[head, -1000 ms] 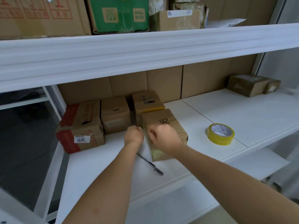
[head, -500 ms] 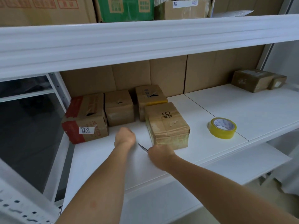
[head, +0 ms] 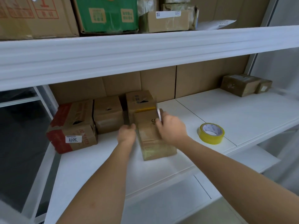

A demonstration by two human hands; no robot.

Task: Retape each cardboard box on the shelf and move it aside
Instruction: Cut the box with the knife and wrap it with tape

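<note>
Box point(head: 153, 136) near the shelf point(head: 242, 113) front, long axis running near-to-far, flanked by left hand point(head: 127, 135) curled against its left side and right hand point(head: 172, 128) over its far-right top, clamped on a thin knife-like tool point(head: 159, 114); tape point(head: 211, 133) lying right, nearer the right hand.
</note>
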